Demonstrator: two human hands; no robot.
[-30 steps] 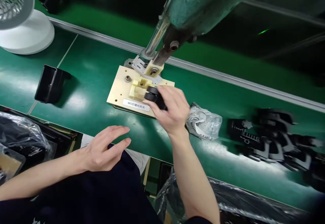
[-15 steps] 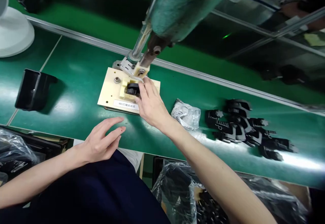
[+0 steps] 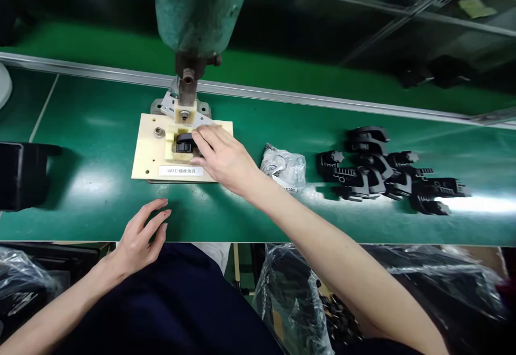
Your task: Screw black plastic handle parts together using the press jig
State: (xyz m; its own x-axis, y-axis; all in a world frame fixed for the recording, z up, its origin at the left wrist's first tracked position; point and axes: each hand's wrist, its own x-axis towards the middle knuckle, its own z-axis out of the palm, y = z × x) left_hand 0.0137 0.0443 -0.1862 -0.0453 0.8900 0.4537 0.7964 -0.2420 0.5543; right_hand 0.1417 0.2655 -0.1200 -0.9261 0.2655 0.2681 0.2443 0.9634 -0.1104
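My right hand [image 3: 223, 157] rests on a cream fixture plate [image 3: 147, 156] on the green belt, fingers closed on a small black plastic part [image 3: 184, 142] seated in the plate's nest. Straight above the nest hangs a green-wrapped tool [image 3: 201, 6] with a metal tip. My left hand [image 3: 141, 234] hovers at the belt's near edge, fingers apart and holding nothing.
A crumpled clear bag [image 3: 284, 166] lies right of the plate. Further right is a pile of several black plastic parts [image 3: 382, 172]. A black bin [image 3: 20, 175] sits at the left. Plastic-lined boxes [image 3: 294, 301] stand below the belt's edge.
My right hand has set the black part down into the fixture's nest and stays on it. My left hand has drawn back toward the belt edge. The view has swung right.
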